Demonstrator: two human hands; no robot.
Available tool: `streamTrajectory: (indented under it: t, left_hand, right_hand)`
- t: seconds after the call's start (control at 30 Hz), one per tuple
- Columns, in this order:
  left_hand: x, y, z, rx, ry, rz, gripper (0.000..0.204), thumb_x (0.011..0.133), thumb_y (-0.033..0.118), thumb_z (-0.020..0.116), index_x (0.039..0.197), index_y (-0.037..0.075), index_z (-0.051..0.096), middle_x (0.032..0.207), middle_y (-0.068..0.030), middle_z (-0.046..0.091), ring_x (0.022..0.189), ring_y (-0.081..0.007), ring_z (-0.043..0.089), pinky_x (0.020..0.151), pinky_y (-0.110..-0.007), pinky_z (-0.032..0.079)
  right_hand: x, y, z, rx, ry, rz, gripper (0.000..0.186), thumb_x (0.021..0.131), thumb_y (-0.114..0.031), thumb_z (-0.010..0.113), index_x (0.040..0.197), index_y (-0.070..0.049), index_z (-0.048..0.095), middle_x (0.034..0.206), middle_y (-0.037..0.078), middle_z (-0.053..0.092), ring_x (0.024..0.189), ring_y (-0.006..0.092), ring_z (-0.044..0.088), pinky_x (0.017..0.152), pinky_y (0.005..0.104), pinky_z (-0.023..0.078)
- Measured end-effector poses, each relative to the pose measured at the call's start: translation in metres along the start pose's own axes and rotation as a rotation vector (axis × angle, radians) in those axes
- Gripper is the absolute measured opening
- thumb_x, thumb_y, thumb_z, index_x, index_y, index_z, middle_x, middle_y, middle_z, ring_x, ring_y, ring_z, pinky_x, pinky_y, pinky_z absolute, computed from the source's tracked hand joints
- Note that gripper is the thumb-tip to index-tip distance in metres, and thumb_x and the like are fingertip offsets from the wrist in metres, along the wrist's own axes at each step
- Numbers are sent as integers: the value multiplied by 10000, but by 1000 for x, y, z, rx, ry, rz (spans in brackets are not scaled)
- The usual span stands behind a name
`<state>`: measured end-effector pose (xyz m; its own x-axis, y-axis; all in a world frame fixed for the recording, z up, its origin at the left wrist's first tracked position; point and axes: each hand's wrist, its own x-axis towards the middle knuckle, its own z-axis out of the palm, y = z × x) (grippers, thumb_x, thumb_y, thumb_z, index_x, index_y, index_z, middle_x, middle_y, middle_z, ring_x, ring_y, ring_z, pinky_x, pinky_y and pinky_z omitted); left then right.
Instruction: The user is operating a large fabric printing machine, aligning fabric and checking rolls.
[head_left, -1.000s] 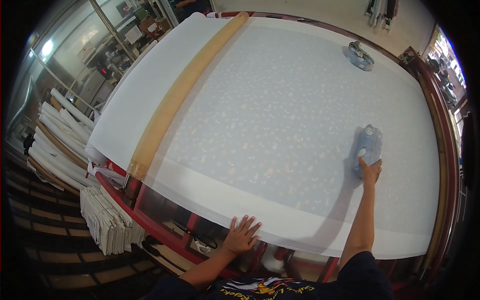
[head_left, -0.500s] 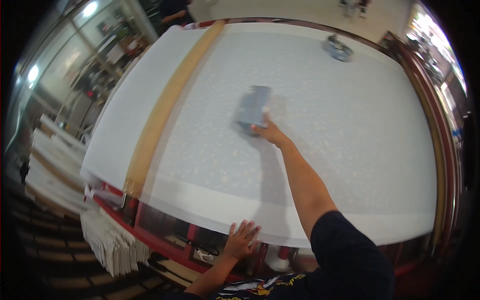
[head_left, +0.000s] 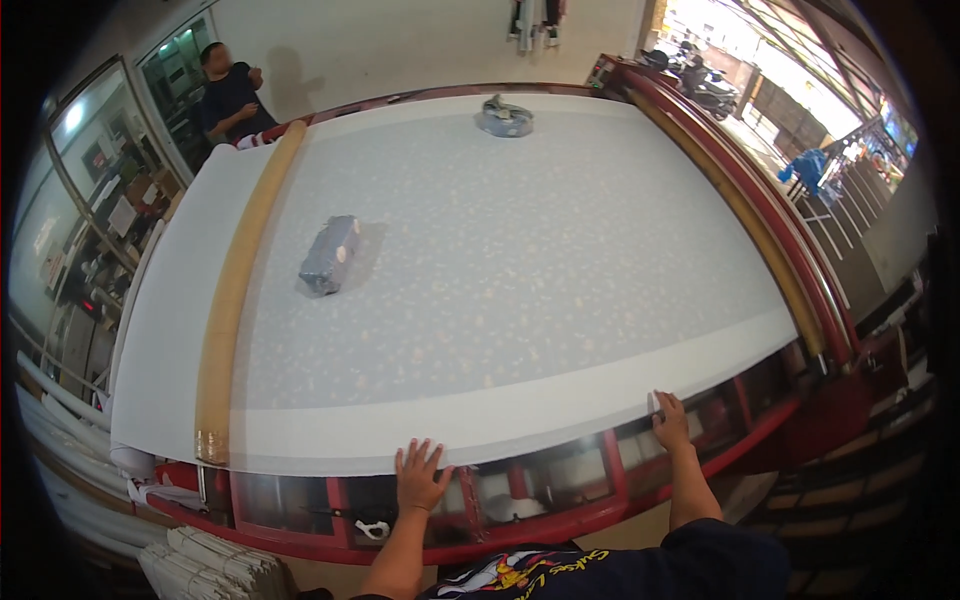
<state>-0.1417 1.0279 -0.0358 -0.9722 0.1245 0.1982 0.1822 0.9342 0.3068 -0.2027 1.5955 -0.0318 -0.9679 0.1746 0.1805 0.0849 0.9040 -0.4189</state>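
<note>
The grey block (head_left: 330, 255) now sits nearer the tan roll (head_left: 240, 300). My far-off left hand (head_left: 423, 478) is spread; my right hand (head_left: 673, 420), I can't tell. I'd press the sheet (head_left: 520, 398) lightly.

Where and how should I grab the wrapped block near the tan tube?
Likely best: grip the wrapped block across its narrow width at mid-length, from above and the right. It is long and boxy, lying slantwise on the pale patterned sheet; the tan tube runs to its left, so the right gives more room.
</note>
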Motion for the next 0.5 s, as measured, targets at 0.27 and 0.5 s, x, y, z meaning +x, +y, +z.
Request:
streamTrajectory:
  t: [0.27,0.5]
  left_hand:
    - [-1,-4,8,44,3,46,408,951,385,664,1284,154,705,1402,-116,601,1407,-357,449,1193,-576,267]
    - [-1,-4,11,41,7,31,392,961,366,652,1289,158,705,1394,-99,614,1407,-340,454,1199,-550,275]
  right_hand:
    - [9,31,19,-65,200,-131,151,855,-98,704,996,-142,732,1049,121,667,1015,354,623,887,463,507]
    - [17,24,24,-121,176,-77,70,889,-106,660,951,-130,683,1016,106,627,989,334,591,860,475,470]
